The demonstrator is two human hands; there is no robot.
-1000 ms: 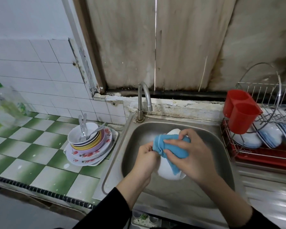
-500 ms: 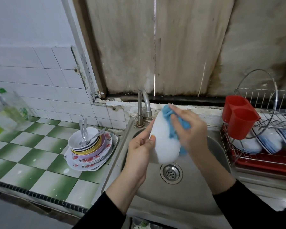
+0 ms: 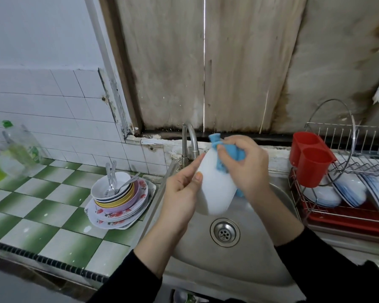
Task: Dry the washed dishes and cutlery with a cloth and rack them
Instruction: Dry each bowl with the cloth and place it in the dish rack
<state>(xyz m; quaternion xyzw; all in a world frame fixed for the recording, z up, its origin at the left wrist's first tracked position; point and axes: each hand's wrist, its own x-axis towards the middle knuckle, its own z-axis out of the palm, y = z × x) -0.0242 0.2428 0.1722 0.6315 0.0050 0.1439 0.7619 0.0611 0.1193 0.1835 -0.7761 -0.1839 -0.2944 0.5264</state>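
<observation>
Head view, single entry.

- White bowl (image 3: 214, 193): held on edge above the sink (image 3: 206, 272), over and slightly far of the drain (image 3: 224, 231), near the tap (image 3: 189, 141).
- Left hand (image 3: 182, 189): clamped on the bowl's left side, thumb on the outer wall, fingers wrapped behind.
- Right hand (image 3: 247, 167): fingers closed around a bunched blue cloth (image 3: 228, 149), pressing it to the bowl's far upper part.
- Stack of dishes (image 3: 120, 204): on the green tiled counter (image 3: 42, 215) left of the sink, cutlery (image 3: 111, 178) lying in the top bowl. Judged as not yet dried.
- Dish rack (image 3: 348, 215): right of the sink, holding racked bowls (image 3: 350, 189); red cutlery holder (image 3: 311, 162) on its near-left corner.

Risks, as judged:
- The bowl is probably wet and is supported by one hand alone. A hard wipe could twist it free, and it would fall onto the steel basin.
- On the way right to the rack, the bowl could knock the red holder or the wire hoop.
- The cloth tail hanging below the bowl may drag in any basin water.
</observation>
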